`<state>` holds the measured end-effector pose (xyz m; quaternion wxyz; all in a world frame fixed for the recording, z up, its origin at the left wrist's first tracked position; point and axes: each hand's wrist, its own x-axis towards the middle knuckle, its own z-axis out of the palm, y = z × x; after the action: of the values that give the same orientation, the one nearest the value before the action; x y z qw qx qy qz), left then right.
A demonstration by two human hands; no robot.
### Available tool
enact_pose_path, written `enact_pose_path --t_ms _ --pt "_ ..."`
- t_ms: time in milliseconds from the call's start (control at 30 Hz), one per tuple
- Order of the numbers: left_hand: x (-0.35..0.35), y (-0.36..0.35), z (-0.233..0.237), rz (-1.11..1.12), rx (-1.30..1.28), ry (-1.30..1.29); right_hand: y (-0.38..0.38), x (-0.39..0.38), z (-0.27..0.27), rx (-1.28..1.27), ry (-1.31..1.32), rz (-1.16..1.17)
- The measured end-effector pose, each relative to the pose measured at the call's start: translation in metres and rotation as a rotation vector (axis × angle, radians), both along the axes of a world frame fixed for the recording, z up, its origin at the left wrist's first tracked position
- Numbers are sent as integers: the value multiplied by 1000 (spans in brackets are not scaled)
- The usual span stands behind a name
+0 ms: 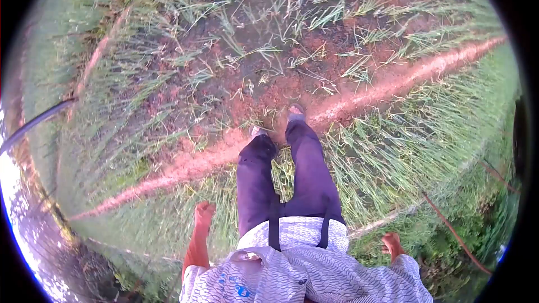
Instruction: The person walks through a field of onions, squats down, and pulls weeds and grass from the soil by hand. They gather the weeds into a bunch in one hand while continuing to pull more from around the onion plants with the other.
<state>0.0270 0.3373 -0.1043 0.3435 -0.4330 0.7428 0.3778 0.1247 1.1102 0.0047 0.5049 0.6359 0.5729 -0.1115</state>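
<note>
My left hand (205, 213) hangs out to the side of my body, its fingers curled into a loose fist with nothing visible in it. On the other side, lower in view, my right hand (392, 242) is also held away from my hip, fingers bent inward and nothing seen in them. Neither hand touches anything. Dark trousers (309, 174) and a patterned pale shirt (252, 272) fill the lower middle. Two dark straps (274, 224) hang over the shirt at the waist.
My feet (296, 111) stand on a narrow reddish mud ridge (393, 81) crossing the field. Flattened green stalks (387, 151) lie on both sides, with wet muddy ground (264, 28) ahead. A second ridge (101, 50) runs at left. A dark curved bar (39, 118) enters from the left edge.
</note>
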Motion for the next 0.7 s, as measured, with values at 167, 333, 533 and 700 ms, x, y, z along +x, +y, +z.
enact_pose_path --t_ms 167,333,533,700 --pt "20 33 55 302 -127 197 -45 -198 -81 -382 686 -29" --pt "95 64 86 586 -190 118 -43 -285 -65 -447 720 113" --pt "174 139 82 791 -142 -32 -66 -332 -3 -529 560 349" --pt "196 186 66 983 -58 -4 -119 -381 2 -716 563 402"
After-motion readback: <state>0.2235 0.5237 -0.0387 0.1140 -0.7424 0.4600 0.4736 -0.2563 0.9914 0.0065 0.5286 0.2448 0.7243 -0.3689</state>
